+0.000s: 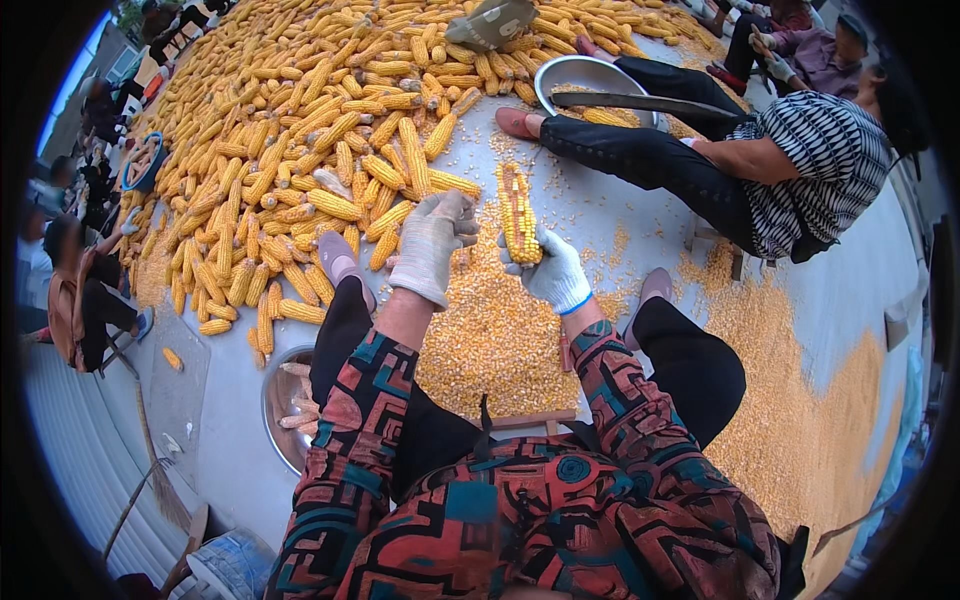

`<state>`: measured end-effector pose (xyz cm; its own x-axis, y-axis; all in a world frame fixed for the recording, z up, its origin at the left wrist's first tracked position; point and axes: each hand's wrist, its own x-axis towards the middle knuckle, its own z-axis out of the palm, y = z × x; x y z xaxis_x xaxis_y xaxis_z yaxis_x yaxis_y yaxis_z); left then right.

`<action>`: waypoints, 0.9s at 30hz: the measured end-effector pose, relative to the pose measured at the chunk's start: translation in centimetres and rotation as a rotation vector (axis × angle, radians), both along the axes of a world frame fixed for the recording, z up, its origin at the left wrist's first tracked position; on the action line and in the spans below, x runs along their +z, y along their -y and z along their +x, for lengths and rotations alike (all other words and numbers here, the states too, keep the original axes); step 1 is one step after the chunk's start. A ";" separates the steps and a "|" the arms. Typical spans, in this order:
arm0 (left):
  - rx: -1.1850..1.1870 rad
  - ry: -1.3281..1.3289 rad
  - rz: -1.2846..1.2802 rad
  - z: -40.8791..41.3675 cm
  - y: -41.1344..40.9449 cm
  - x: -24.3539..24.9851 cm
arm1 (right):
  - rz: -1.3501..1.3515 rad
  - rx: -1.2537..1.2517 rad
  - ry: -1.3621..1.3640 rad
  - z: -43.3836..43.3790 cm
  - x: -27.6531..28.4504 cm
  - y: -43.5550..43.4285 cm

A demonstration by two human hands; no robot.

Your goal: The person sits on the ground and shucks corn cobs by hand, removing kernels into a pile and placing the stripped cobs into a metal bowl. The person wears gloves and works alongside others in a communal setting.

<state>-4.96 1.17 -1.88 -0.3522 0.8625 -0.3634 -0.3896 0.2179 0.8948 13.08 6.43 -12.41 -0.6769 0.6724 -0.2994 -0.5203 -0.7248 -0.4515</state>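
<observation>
Upright in my right hand (547,262), which wears a white knit glove with a blue cuff edge, is a partly shelled corn cob (517,214). Rows of kernels are gone from its upper part, baring reddish core. My left hand (435,240), in a greyer, worn glove, hovers just left of that cob, apart from it. Its fingers are bent, and whether anything is inside them is hidden. Loose corn kernels (495,352) are heaped below both hands, between my legs.
A large pile of corn cobs (300,135) rises ahead and left. A metal bowl (270,420) by my left leg holds stripped cobs. At right, a seated person (795,165) has a metal basin (585,71) with a board across it. Brooms (166,487) lie lower left. Kernels (780,375) cover the right floor.
</observation>
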 end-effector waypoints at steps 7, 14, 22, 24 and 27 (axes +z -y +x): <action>0.089 0.287 0.306 0.2 -1.3 0.6 | 0.055 0.168 -0.073 0.4 7.3 3.4; -0.004 0.381 0.257 1.4 -0.8 2.5 | 0.399 0.180 0.436 -0.1 12.2 5.7; 0.217 0.147 0.114 2.7 -1.1 0.7 | 0.923 0.086 1.082 -2.8 9.9 5.8; 0.193 0.122 0.192 3.3 -0.9 0.5 | 0.782 0.055 1.080 -2.7 8.7 5.3; 0.088 0.053 0.217 4.7 -0.2 1.3 | 0.562 0.025 1.064 -2.5 6.5 4.7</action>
